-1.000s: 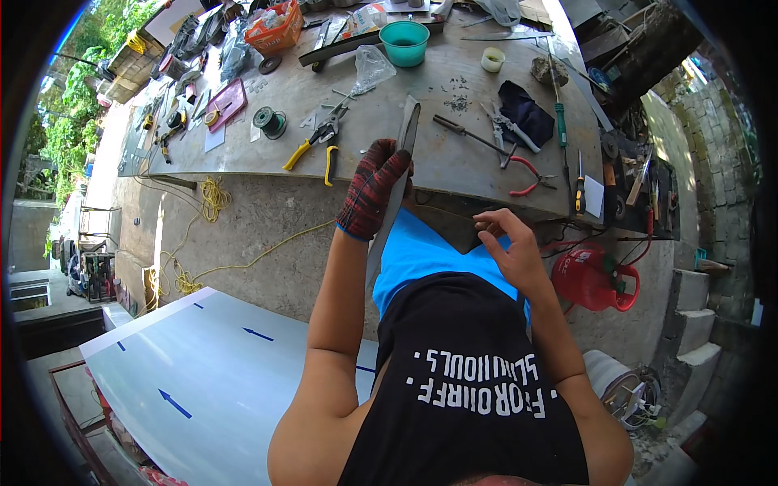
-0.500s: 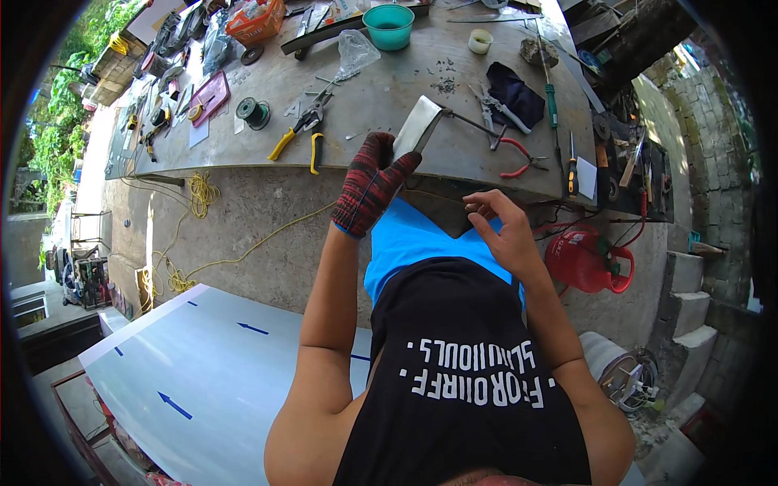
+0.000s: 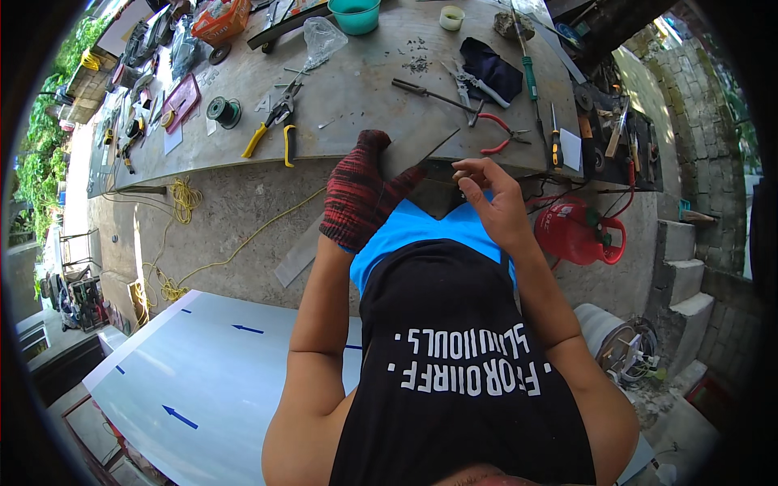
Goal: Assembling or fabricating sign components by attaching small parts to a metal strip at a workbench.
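One long, flat, grey metal-looking strip (image 3: 408, 152) is held slantwise at the near edge of the broad grey workbench (image 3: 356, 89); it is gripped between thumb and fingers by the left hand (image 3: 362, 193), covered by a red-and-black knit glove; light, springy, sharp-edged handling may be expected, so the flat faces are best grasped; the bare right hand (image 3: 491, 201) is loosely curled nearby, nothing visibly held.

Gloved left hand (image 3: 369, 190) gripping a grey strip (image 3: 405, 152).
Right of the strip, the bare right hand (image 3: 496, 198) hangs with fingers loosely curled; on the worktop (image 3: 356, 89), snips (image 3: 282, 107) and a spool (image 3: 224, 112) lie left of the strip, red pliers (image 3: 512, 136) and a screwdriver (image 3: 556, 148) right of it, a bowl (image 3: 354, 19) beyond it.
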Available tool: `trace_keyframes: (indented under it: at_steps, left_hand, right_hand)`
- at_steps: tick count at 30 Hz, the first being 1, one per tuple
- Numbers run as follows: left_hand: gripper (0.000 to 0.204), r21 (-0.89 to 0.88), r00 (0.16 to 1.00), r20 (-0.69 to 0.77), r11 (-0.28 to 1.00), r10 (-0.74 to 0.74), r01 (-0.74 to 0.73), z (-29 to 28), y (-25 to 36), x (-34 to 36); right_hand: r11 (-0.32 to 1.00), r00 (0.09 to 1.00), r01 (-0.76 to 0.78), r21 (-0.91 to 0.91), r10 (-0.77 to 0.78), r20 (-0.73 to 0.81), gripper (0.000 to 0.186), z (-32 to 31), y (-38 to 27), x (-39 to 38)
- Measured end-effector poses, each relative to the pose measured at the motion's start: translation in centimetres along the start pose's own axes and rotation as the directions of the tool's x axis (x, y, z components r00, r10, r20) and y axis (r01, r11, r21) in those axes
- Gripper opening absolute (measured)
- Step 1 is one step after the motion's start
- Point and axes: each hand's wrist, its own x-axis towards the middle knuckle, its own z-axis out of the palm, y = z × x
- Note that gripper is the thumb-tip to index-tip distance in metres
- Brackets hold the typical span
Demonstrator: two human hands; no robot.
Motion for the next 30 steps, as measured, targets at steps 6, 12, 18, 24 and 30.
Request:
trace_keyframes:
  at_steps: [6,12,18,24,30]
  left_hand:
    - [0.059,0.076,0.996,-0.050,0.994,0.079,-0.075,0.0,1.9,-1.1]
    - [0.054,0.090,0.994,-0.025,0.991,0.102,-0.099,0.6,1.8,-1.5]
    - [0.057,0.066,0.995,0.019,0.993,0.098,-0.099,1.4,1.7,-2.0]
    - [0.055,0.065,0.989,0.134,0.996,0.057,-0.066,2.7,-0.2,-1.4]
    - [0.050,-0.018,0.978,0.210,1.000,-0.009,0.013,4.5,-3.5,-1.7]
  right_hand:
    - [0.974,0.992,-0.012,0.225,0.040,-0.120,0.025,-0.3,0.1,0.9]
    - [0.927,0.985,0.024,0.376,0.042,-0.166,0.023,-0.6,-0.7,1.4]
    - [0.949,0.983,-0.024,0.314,0.079,-0.163,0.017,-0.8,0.0,1.0]
    - [0.959,0.969,-0.130,0.253,0.177,-0.174,0.016,-0.8,0.5,1.3]
    - [0.965,0.979,-0.192,0.177,0.201,-0.036,0.022,-0.1,2.2,1.9]
